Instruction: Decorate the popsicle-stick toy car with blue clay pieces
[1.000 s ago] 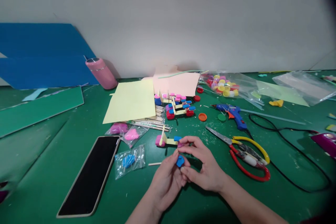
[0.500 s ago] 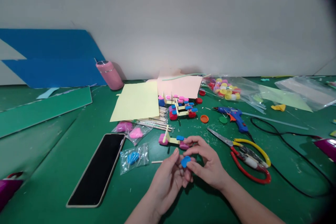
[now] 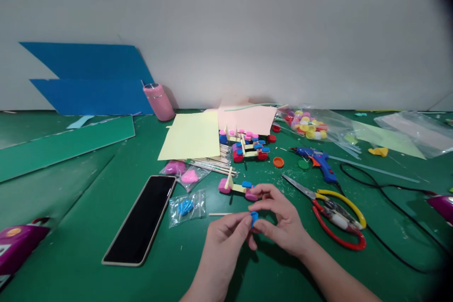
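Observation:
A small blue piece of modelling clay [image 3: 254, 219] is pinched between both hands near the front of the table. My left hand [image 3: 230, 236] closes thumb and fingertips on its left side. My right hand [image 3: 279, 217] grips its right side between thumb and forefinger. Just beyond the fingers stands a small model car [image 3: 238, 188] with pink wheels, a pale stick frame and a blue piece on top; its right end is partly hidden by my right hand. A thin wooden stick [image 3: 218, 214] lies to the left of my hands. A zip bag of blue clay [image 3: 186, 206] rests farther left.
A phone [image 3: 141, 222] lies at left. More model cars [image 3: 249, 150] stand behind, beside yellow paper [image 3: 191, 137]. Scissors [image 3: 329, 212], a blue glue gun [image 3: 318, 160] with a black cord, and a bag of coloured caps [image 3: 306, 125] are at right. A pink bottle [image 3: 159, 103] stands at the back.
My left hand has turned and its fingers have closed on the blue clay, which now shows more edge-on. The view has shifted slightly.

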`<state>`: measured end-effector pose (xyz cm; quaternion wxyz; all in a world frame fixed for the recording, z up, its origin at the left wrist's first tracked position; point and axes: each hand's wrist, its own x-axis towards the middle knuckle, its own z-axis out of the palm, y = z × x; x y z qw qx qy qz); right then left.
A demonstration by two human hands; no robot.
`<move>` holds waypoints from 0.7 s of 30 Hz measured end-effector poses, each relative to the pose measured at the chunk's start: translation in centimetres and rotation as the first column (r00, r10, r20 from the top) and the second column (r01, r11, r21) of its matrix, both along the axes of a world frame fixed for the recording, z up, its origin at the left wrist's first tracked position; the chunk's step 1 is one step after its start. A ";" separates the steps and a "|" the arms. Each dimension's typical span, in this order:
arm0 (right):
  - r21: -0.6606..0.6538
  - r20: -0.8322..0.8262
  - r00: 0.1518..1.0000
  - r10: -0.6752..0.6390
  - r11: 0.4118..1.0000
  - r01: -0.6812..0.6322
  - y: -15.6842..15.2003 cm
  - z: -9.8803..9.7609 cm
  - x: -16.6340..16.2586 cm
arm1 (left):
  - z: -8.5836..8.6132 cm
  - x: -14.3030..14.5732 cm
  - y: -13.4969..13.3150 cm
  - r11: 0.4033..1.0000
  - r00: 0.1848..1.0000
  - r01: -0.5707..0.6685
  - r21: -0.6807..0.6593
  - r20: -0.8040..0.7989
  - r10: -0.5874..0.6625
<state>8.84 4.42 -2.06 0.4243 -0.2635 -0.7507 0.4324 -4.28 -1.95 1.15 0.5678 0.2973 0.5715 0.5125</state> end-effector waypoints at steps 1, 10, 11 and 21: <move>0.009 0.009 1.000 -0.001 1.000 0.001 0.0 0.0 0.0 | 0.0 0.0 -0.1 1.000 1.000 0.000 0.000 -0.013 0.000; 0.022 0.072 0.997 0.034 0.999 -0.035 -0.5 0.7 -0.3 | -0.3 -0.9 -1.0 1.000 0.997 0.010 0.006 0.078 -0.010; 0.012 0.066 0.997 0.037 0.999 -0.037 -0.6 0.7 -0.4 | -0.3 -1.0 -1.0 1.000 0.990 0.014 0.003 0.140 -0.014; -0.033 0.054 0.996 0.071 0.997 -0.069 -1.1 0.6 -1.2 | -1.6 -2.0 -1.3 0.993 0.846 0.108 -0.049 0.528 -0.066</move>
